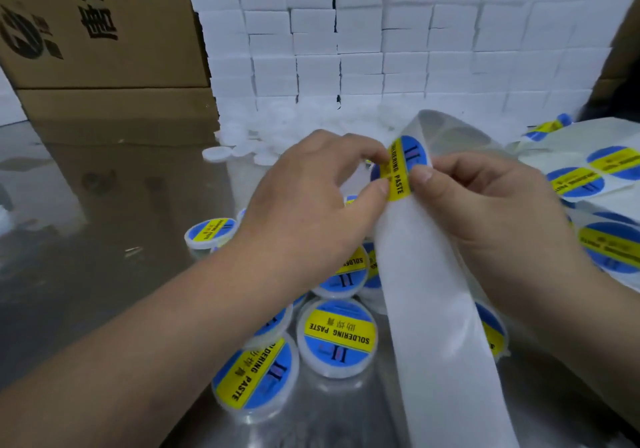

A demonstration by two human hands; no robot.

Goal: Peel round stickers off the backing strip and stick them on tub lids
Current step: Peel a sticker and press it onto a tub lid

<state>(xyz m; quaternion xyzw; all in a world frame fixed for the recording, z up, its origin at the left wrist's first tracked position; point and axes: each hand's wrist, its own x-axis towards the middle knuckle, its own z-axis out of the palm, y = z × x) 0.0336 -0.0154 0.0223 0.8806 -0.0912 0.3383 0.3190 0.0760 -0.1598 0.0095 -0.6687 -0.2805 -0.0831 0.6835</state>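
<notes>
Bench: steel; white boxes behind the backing strip.
Left hand: pinches the round sticker at the strip's fold.
Right hand: grips the strip beside it.
Tub lids: labelled, under the strip.

At the back stands a tall wall of small white boxes, stacked in neat rows like bricks. A dark crack runs down between two stacks near the middle. On the left a big brown cardboard box sits on another brown box, and it has big black letters printed on it. Both stand on a shiny grey metal table. The table is so shiny that the brown boxes show in it like in a mirror. The light is bright on the white boxes and dimmer on the table
</notes>
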